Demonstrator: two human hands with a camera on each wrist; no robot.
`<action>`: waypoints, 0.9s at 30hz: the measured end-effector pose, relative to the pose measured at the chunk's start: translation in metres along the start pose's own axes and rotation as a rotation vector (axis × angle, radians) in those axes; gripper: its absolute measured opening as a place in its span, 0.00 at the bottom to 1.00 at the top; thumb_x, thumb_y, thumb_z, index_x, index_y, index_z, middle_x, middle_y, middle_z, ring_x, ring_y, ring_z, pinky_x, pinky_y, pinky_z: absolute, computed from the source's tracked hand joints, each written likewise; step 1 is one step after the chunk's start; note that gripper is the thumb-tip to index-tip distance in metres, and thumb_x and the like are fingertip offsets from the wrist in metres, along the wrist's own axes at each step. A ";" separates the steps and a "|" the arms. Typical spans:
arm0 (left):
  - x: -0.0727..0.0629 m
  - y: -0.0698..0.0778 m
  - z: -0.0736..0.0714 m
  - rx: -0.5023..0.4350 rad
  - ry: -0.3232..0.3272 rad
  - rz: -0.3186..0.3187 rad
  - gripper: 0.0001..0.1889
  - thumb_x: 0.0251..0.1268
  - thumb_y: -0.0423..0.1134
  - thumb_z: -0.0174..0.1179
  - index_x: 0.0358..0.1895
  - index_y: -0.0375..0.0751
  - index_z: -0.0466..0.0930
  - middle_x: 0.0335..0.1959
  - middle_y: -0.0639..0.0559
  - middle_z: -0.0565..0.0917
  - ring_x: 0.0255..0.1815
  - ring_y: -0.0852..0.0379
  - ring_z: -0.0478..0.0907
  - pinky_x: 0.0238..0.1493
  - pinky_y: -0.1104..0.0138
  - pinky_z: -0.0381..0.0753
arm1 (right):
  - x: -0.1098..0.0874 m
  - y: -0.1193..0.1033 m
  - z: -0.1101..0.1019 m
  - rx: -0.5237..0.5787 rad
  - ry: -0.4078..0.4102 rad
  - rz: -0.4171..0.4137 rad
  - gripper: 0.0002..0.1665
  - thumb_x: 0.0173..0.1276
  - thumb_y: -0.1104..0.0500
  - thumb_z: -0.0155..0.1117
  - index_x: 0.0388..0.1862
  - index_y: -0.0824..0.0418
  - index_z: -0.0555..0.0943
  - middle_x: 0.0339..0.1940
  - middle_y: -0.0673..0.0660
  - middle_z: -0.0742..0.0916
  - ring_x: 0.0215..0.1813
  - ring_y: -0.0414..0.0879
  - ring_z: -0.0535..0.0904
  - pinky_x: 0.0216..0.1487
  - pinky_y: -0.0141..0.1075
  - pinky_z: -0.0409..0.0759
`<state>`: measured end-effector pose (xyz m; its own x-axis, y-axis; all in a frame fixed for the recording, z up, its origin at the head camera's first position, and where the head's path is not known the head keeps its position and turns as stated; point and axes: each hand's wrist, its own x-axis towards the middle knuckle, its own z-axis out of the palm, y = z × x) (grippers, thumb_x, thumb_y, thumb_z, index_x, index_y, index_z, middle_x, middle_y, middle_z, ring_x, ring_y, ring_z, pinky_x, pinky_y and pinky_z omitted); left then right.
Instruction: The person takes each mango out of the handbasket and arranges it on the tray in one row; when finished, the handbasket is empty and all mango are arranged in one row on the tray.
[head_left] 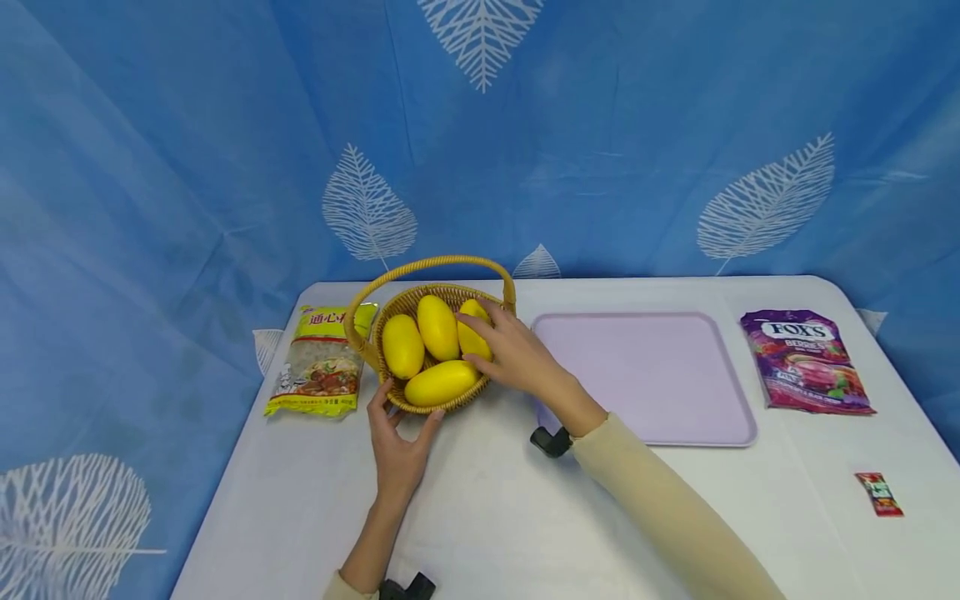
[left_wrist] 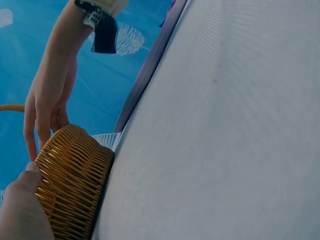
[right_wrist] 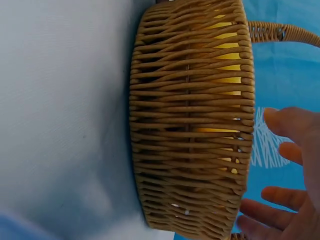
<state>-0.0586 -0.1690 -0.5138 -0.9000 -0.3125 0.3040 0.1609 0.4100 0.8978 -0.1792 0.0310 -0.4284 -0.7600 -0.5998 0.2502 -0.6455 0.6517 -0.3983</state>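
A wicker basket (head_left: 420,292) with an arched handle (head_left: 435,261) stands on the table's left half, holding several smooth yellow mango-shaped fruits (head_left: 438,327). My left hand (head_left: 400,450) holds the basket's near left side, its thumb (left_wrist: 31,172) at the rim in the left wrist view. Over the basket's right rim reaches my right hand (head_left: 517,350), with fingers spread about the rightmost yellow fruit (head_left: 472,337) and partly covering it. In the right wrist view, the right fingers (right_wrist: 280,197) are apart above the rim, and the basket wall hides most of the fruit.
Left of the basket lies a yellow-edged food bag (head_left: 318,367). A pale purple tray (head_left: 637,367) is to the right, partly under the right forearm. Beyond it are a purple FOX'S candy bag (head_left: 806,362) and a small red wrapped candy (head_left: 879,494). A blue curtain (head_left: 600,167) hangs behind the table.
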 end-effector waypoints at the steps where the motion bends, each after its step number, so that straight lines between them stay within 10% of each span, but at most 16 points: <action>1: 0.000 0.000 0.000 -0.001 -0.001 -0.003 0.45 0.56 0.41 0.72 0.73 0.41 0.54 0.71 0.43 0.62 0.67 0.46 0.65 0.61 0.52 0.71 | 0.002 0.000 0.001 0.001 -0.024 0.018 0.35 0.70 0.47 0.63 0.74 0.53 0.67 0.75 0.67 0.65 0.70 0.62 0.69 0.68 0.56 0.71; 27: 0.001 0.001 -0.001 0.012 -0.006 -0.001 0.45 0.56 0.42 0.72 0.73 0.41 0.54 0.71 0.44 0.62 0.67 0.47 0.65 0.61 0.54 0.72 | 0.025 0.016 0.012 0.081 -0.236 0.133 0.33 0.66 0.48 0.67 0.68 0.54 0.74 0.78 0.65 0.60 0.75 0.61 0.63 0.72 0.52 0.67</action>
<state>-0.0585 -0.1696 -0.5124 -0.9027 -0.3072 0.3013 0.1555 0.4201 0.8941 -0.2081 0.0210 -0.4388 -0.7927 -0.6093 -0.0180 -0.5257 0.6982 -0.4859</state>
